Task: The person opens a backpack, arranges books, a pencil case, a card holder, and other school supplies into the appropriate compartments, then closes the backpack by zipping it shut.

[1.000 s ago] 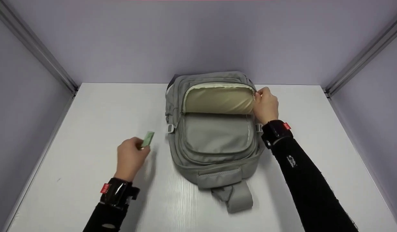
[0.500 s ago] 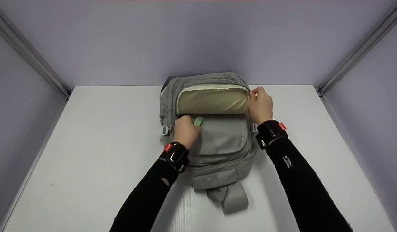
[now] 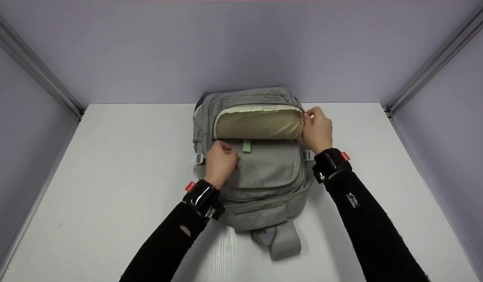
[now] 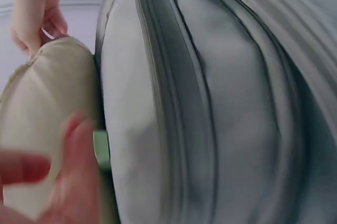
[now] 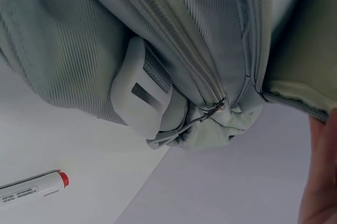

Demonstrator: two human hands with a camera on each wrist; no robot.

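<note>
A grey backpack lies on the white table with a front pocket unzipped, its flap folded back to show beige lining. At the pocket's mouth sits a small green rectangular piece, partly hidden in the left wrist view, where the green piece pokes out between lining and grey panel. My left hand is over the backpack's left side, thumb and fingers apart, just left of the green piece and not touching it. My right hand pinches the flap's right edge.
A white marker with a red end lies on the table in the right wrist view. Pale buckles sit on the backpack's sides, and a strap trails toward me. Grey wall panels enclose the table.
My left hand has carried the green piece from the table's left side to the pocket mouth, let go, and drawn back slightly left. My right hand keeps its hold on the flap.
</note>
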